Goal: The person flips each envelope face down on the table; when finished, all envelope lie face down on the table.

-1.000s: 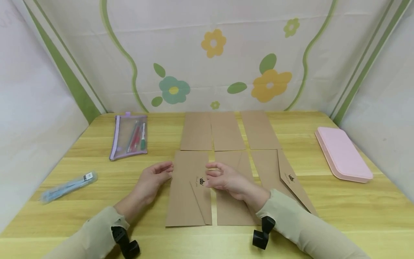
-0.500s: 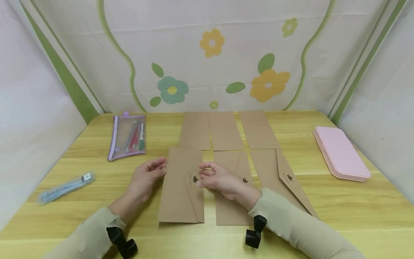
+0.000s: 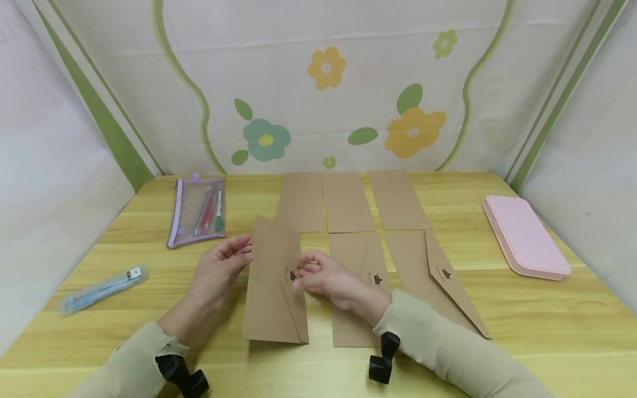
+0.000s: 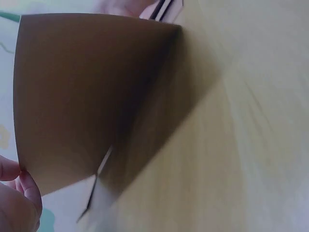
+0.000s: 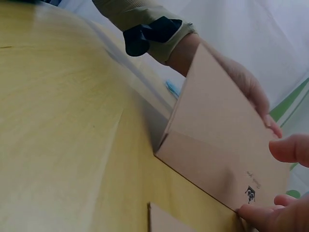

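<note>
A brown kraft envelope (image 3: 272, 287), its flap printed with a small black crown, is tilted over the table's near middle. Its left edge is raised, and a shadow falls under it in the left wrist view. My left hand (image 3: 221, 271) pinches that raised edge between thumb and fingers (image 4: 30, 193). At the opposite, lower edge, my right hand (image 3: 330, 279) holds the envelope beside the crown print, fingertips (image 5: 253, 215) right at the edge. To its right lie a second envelope (image 3: 348, 315), partly under my right hand, and another envelope (image 3: 410, 260) with its flap sticking up.
Behind, several more brown envelopes (image 3: 345, 202) lie in a row. At the left are a mesh pencil pouch (image 3: 191, 193) with pens and a clear blue pack (image 3: 104, 288). A pink case (image 3: 530, 235) stands at the right. Printed fabric (image 3: 298, 99) walls the table (image 3: 537, 326).
The envelope, flat on the table a second ago, has shifted left and tilted, its left edge rising. Both hands have moved slightly left with it.
</note>
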{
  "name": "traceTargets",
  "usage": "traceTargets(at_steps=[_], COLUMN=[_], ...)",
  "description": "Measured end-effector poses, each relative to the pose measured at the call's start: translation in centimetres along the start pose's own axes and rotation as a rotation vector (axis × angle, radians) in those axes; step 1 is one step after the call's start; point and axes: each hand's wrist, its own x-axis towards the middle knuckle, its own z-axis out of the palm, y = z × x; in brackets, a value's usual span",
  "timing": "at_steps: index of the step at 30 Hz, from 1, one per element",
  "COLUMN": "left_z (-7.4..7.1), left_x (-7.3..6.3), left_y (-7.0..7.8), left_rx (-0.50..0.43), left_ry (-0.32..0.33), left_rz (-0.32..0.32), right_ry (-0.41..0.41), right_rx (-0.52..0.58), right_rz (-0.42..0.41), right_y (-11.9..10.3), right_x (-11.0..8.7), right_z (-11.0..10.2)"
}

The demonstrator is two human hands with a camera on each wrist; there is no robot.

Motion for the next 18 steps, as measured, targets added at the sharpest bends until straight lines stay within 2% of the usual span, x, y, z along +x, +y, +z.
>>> traceTargets(at_steps=[12,18], left_z=[2.4,3.7], left_x=[0.2,0.6], left_y=[1.5,1.5], left_rx=[0.071,0.095], left_ry=[-0.083,-0.089], left_rz=[0.018,0.048], right_ry=[0.002,0.002], right_rx=[0.043,0.081], right_rz=[-0.021,-0.031], right_y=[0.7,0.7], right_x=[0.6,0.6], right_z=[0.8,0.8])
